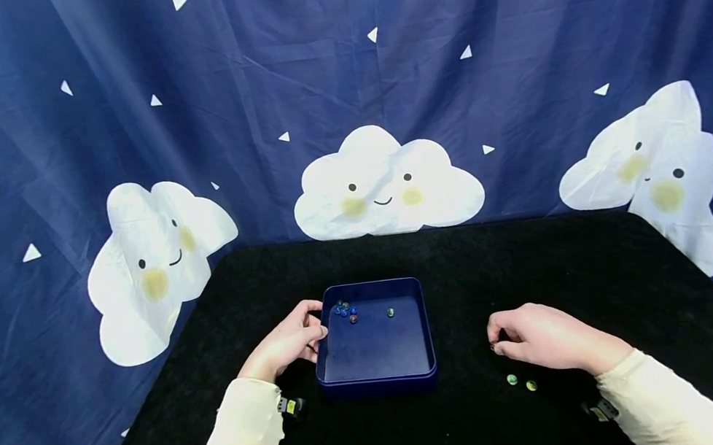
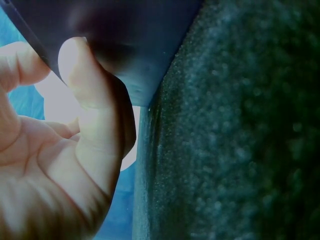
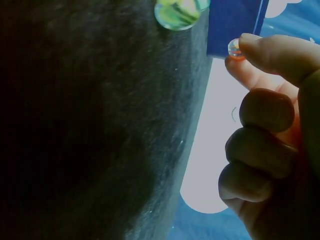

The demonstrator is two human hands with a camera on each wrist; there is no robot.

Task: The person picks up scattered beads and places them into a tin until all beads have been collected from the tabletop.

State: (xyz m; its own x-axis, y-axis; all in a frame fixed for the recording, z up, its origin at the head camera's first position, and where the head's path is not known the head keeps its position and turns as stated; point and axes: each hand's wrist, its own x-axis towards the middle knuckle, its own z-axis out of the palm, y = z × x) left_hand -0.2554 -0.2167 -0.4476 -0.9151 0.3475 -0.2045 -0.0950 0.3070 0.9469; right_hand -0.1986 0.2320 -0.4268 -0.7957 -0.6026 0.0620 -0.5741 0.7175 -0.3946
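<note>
A shallow square dark blue box (image 1: 378,356) stands on the black cloth, with several blue and brownish marbles (image 1: 343,313) at its back left and a single greenish marble (image 1: 390,312) apart from them. My left hand (image 1: 284,342) holds the box's left side, thumb (image 2: 80,65) against the outer wall and index finger by the rim. To the right of the box, my right hand (image 1: 551,336) pinches a clear marble with an orange tint (image 3: 235,50) between thumb and index fingertip. Its other fingers are curled in.
In front of my right hand, a green marble (image 1: 511,379) and a yellow-green marble (image 1: 531,385) lie on the black cloth (image 1: 472,429). Behind the table hangs a blue curtain (image 1: 324,57) printed with white clouds and triangles.
</note>
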